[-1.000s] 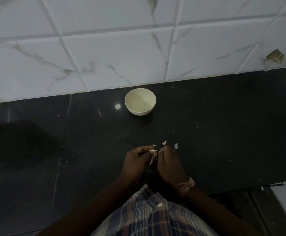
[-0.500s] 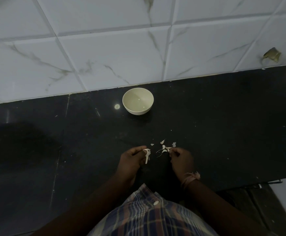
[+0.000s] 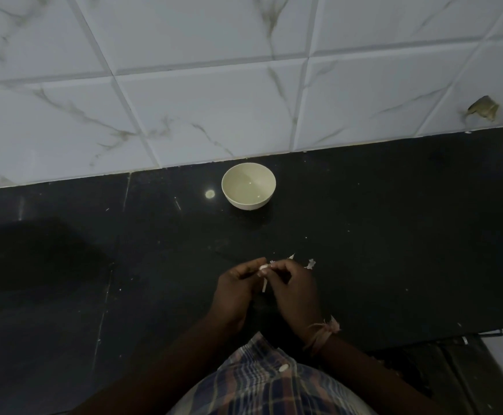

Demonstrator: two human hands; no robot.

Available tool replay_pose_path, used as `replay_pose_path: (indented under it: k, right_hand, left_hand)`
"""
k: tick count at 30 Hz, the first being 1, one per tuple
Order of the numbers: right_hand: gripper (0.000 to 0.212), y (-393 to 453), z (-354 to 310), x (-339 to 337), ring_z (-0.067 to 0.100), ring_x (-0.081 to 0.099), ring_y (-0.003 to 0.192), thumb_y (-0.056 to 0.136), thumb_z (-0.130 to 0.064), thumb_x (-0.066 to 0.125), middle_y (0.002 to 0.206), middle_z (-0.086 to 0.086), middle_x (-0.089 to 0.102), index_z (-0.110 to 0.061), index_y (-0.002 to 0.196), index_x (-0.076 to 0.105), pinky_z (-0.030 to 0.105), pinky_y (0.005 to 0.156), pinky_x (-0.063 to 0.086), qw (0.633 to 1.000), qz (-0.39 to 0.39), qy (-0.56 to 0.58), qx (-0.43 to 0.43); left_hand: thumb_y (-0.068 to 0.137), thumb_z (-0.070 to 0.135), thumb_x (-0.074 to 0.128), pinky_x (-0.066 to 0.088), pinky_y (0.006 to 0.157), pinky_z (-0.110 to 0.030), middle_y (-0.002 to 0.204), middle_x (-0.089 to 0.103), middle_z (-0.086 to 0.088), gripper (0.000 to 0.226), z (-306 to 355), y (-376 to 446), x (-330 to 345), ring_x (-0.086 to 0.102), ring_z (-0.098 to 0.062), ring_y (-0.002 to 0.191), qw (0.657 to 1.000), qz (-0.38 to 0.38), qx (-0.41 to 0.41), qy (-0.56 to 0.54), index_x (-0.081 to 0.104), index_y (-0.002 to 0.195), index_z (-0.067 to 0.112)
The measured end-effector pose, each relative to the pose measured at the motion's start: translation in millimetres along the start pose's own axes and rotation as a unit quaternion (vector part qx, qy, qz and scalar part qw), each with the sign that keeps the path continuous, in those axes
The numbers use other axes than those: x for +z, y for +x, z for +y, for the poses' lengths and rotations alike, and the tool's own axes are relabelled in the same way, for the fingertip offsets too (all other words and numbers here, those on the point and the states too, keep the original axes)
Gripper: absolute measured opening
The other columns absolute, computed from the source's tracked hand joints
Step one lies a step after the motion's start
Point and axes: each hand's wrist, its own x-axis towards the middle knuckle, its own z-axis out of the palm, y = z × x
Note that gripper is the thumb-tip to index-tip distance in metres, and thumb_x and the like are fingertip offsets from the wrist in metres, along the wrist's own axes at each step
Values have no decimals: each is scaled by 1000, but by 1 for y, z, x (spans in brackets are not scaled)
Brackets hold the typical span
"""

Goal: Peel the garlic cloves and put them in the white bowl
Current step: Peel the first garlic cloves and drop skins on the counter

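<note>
A black counter point(image 3: 394, 235) ran along a wall of white, grey-veined tiles point(image 3: 184, 115), dimly lit. The bowl point(image 3: 248, 187) stood near the back edge, just short of the tiles, and looked empty as far as the light allowed. Well in front of it, close to the person's body, the two hands met over the counter. The left hand point(image 3: 235, 283) pinched a clove point(image 3: 263, 267) between thumb and fingertips, and the right hand point(image 3: 295, 284) had its fingertips curled in on the same clove, so both hands were clamped on it together. A thin strip of skin point(image 3: 264, 286) hung down from the clove between them. A few scraps of peel point(image 3: 310, 264) lay on the counter just beyond the right hand.

By my judgement the step in hand was the peeling itself, with skin partly loosened and nothing yet in the bowl. How much skin remained on the clove could not be told; it was too small and mostly covered by fingers. The next move would call for pulling the hanging strip clear, checking the clove was bare, then reaching forward across the open counter to drop it into the bowl.
</note>
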Motion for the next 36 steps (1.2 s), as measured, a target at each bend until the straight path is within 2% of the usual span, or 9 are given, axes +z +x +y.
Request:
replay_pose_path:
  k: [2,6,8,11,17,22,25,31,36]
  right_hand:
    - [6,0,0,2,-4,66,83,88,-28,77,86,-11,72,-25,90,72,16,74,52,999,0,31,30]
    - [8,-1,4,5,2,70,83,85,-27,80,88,-8,75,-25,90,74,23,75,58,992,-14,88,86]
    - [5,0,6,6,4,71,85,88,-25,77,90,-9,76,-26,92,75,24,75,59,991,-13,91,95]
    - [7,0,6,6,0,70,85,92,-22,72,90,-12,75,-28,94,75,21,76,57,994,-18,70,77]
    - [13,1,1,5,-3,68,87,95,-15,67,91,-11,74,-24,93,75,14,75,53,997,-22,62,36]
    - [11,1,0,8,-1,69,91,93,-13,69,95,-9,75,-23,96,75,23,83,58,992,-27,110,62]
    - [10,2,2,8,-1,68,95,92,-21,72,98,-12,75,-26,100,76,24,86,56,996,-19,82,30]
    - [12,5,2,6,-8,63,97,94,-21,70,99,-17,71,-31,99,74,11,83,49,1000,-5,16,-12]
    - [12,7,5,12,-3,65,93,95,-21,67,98,-13,71,-23,102,76,18,82,54,1000,19,-15,-16]
  left_hand:
    - [97,-3,60,59,77,-36,107,78,-13,27,0,-2,-2,76,-28,98,1000,3,3,-7,72,116,11]
    - [96,-4,60,59,87,-47,110,76,-17,28,-3,-4,-6,74,-35,101,1000,7,7,-14,72,118,8]
    - [96,-1,61,60,82,-44,110,76,-17,27,-3,-5,-7,74,-34,100,1000,10,5,-21,72,119,8]
    - [96,1,63,60,77,-38,106,77,-15,23,2,-8,-7,75,-31,97,999,17,12,-26,72,117,8]
    - [93,3,69,60,84,-43,106,78,-11,22,4,-5,-9,76,-28,98,999,32,35,6,75,113,11]
    - [99,5,62,59,84,-41,109,77,-12,22,4,-3,-9,75,-29,101,999,21,26,-7,73,116,11]
    - [99,4,60,60,79,-36,107,78,-13,22,7,-4,-7,75,-28,100,999,11,22,-23,72,116,9]
    - [98,3,61,58,93,-46,107,77,-15,23,7,0,-4,74,-31,103,999,12,23,-29,72,118,6]
    - [98,6,64,58,93,-47,107,77,-16,20,2,5,-3,74,-33,104,999,19,27,-4,74,115,8]
